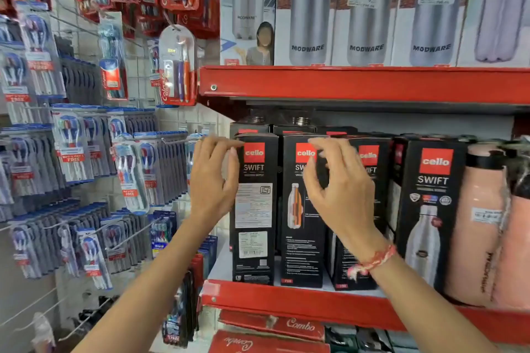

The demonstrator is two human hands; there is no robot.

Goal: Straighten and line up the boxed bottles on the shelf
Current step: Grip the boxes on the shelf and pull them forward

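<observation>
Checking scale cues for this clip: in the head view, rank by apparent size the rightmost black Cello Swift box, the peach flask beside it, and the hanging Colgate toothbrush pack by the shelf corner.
1. Rightmost black Cello Swift box and peach flask: similar height, and the flask is partly overlapped, so not ranked apart.
2. Colgate toothbrush pack: clearly smallest.

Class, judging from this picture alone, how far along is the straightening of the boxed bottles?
Done: the leftmost Cello Swift box and the rightmost one stand upright. In hand: the left hand and right hand hover, open, at the front row. Left: the third box looks angled, and front faces differ.
</observation>
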